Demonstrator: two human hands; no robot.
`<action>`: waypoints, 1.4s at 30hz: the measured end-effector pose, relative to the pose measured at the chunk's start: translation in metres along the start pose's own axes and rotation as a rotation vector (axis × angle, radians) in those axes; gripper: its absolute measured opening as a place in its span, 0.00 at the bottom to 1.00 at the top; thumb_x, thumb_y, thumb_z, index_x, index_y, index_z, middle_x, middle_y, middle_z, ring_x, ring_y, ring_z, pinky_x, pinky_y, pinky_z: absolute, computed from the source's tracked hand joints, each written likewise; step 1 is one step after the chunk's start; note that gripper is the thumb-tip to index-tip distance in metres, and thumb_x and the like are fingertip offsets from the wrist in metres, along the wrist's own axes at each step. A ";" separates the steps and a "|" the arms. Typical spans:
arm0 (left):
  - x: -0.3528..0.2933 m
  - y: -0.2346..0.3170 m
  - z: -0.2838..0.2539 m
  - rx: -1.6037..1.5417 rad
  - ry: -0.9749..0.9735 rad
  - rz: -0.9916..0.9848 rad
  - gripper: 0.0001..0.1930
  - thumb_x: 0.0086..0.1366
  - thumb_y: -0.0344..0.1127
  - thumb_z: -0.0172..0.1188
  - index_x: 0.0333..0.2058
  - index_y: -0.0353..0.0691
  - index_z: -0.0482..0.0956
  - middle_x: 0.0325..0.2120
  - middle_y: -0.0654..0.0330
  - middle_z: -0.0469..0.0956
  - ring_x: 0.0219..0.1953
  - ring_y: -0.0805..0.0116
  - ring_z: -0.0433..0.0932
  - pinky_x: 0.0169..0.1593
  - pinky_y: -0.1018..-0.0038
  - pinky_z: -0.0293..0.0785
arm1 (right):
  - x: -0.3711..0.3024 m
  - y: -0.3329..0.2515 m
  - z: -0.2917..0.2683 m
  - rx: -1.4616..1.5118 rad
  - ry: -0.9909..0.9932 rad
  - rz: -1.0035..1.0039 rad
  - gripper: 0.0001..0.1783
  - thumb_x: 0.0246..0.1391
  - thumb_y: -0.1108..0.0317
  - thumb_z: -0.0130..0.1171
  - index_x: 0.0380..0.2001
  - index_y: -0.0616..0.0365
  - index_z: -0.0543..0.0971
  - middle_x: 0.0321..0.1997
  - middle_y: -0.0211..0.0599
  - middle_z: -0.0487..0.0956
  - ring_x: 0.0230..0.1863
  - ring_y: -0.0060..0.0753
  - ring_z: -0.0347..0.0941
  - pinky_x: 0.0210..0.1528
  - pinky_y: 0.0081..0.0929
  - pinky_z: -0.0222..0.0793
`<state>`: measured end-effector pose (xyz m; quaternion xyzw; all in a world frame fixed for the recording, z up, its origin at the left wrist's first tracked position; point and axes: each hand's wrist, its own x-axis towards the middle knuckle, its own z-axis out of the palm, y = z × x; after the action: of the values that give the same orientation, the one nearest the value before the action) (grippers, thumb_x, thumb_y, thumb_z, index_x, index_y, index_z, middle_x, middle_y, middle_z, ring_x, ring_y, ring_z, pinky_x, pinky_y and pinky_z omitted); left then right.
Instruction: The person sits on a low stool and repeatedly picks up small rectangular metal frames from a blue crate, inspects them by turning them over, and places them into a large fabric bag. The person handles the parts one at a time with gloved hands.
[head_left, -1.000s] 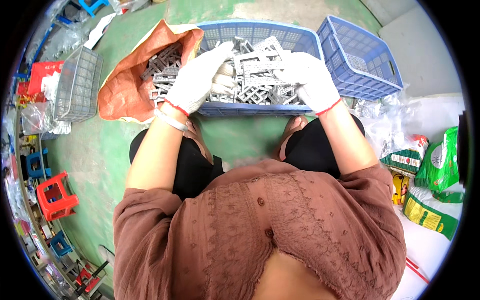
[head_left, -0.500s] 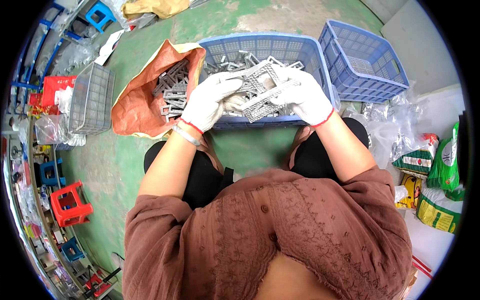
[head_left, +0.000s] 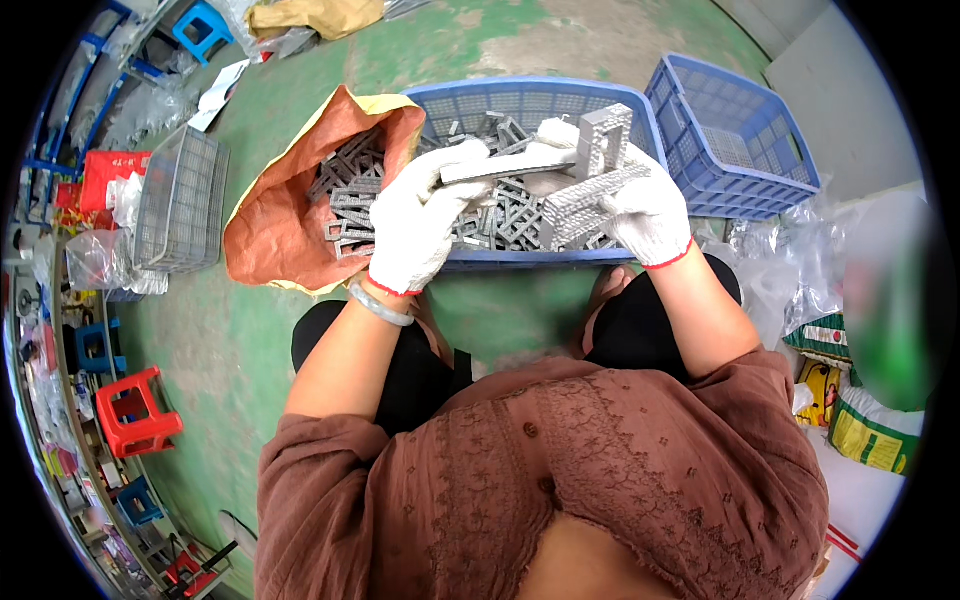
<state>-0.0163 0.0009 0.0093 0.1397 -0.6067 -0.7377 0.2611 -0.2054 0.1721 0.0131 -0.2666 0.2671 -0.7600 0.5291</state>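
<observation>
White knit gloves with red cuffs cover both my hands, raised above a blue plastic crate (head_left: 530, 258) of grey rectangular metal frames. My left hand (head_left: 418, 215) pinches the near end of a grey metal frame (head_left: 508, 166), seen almost edge-on and level. My right hand (head_left: 655, 212) is closed on two more frames: one upright frame (head_left: 590, 143) and one tilted frame (head_left: 592, 205) below it. The far end of the left frame meets the right-hand ones; whether they touch, I cannot tell. Loose frames (head_left: 508, 215) lie beneath in the crate.
Left of the crate an orange woven sack (head_left: 272, 232) gapes with more frames (head_left: 352, 205) inside. A second blue crate (head_left: 745, 195) stands at the right, near clear plastic bags (head_left: 775, 265). Farther left are a grey crate (head_left: 180, 215), a red stool (head_left: 140, 412) and shelving.
The frames have been turned: the left one now lies edge-on, and the right-hand ones have tipped up and moved right. My hands are slightly farther apart.
</observation>
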 end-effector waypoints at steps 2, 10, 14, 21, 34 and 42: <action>0.000 0.001 -0.001 0.002 -0.002 -0.007 0.18 0.67 0.23 0.52 0.56 0.28 0.73 0.44 0.52 0.81 0.41 0.68 0.82 0.49 0.75 0.80 | 0.000 -0.002 -0.003 0.013 -0.017 0.016 0.39 0.40 0.81 0.63 0.61 0.75 0.67 0.61 0.51 0.74 0.60 0.42 0.73 0.63 0.36 0.68; -0.003 0.003 0.001 -0.081 -0.008 -0.039 0.20 0.67 0.23 0.52 0.57 0.26 0.71 0.45 0.50 0.80 0.44 0.64 0.83 0.48 0.71 0.82 | -0.002 -0.007 0.001 -0.011 -0.074 0.018 0.48 0.38 0.74 0.69 0.64 0.75 0.62 0.65 0.56 0.69 0.60 0.58 0.72 0.62 0.44 0.70; 0.001 0.001 0.001 -0.182 -0.033 -0.181 0.21 0.66 0.24 0.55 0.58 0.27 0.69 0.50 0.48 0.77 0.48 0.58 0.81 0.52 0.65 0.81 | -0.004 -0.008 0.003 0.015 -0.060 -0.001 0.45 0.39 0.76 0.67 0.64 0.76 0.64 0.64 0.53 0.72 0.61 0.51 0.73 0.63 0.37 0.71; 0.000 -0.001 0.001 -0.699 -0.105 -0.256 0.24 0.63 0.26 0.60 0.58 0.27 0.69 0.56 0.47 0.72 0.57 0.54 0.75 0.63 0.60 0.72 | -0.006 -0.006 0.006 -0.035 -0.037 -0.040 0.44 0.40 0.78 0.66 0.64 0.75 0.64 0.65 0.54 0.71 0.65 0.44 0.69 0.66 0.37 0.67; -0.005 0.000 0.012 -0.323 -0.022 -0.049 0.43 0.56 0.14 0.59 0.70 0.41 0.53 0.56 0.48 0.70 0.55 0.57 0.74 0.52 0.66 0.79 | -0.004 -0.005 0.006 -0.019 -0.051 0.016 0.50 0.35 0.76 0.71 0.65 0.75 0.62 0.67 0.53 0.69 0.68 0.51 0.66 0.70 0.47 0.62; -0.007 0.005 0.012 -0.375 -0.001 -0.059 0.42 0.50 0.12 0.54 0.66 0.37 0.58 0.45 0.48 0.77 0.47 0.54 0.81 0.40 0.70 0.81 | -0.005 -0.007 0.012 -0.115 -0.079 0.040 0.55 0.34 0.70 0.73 0.66 0.77 0.58 0.68 0.61 0.65 0.68 0.59 0.62 0.68 0.48 0.63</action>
<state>-0.0153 0.0139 0.0163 0.1062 -0.4545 -0.8451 0.2606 -0.2005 0.1771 0.0264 -0.3208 0.2944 -0.7215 0.5383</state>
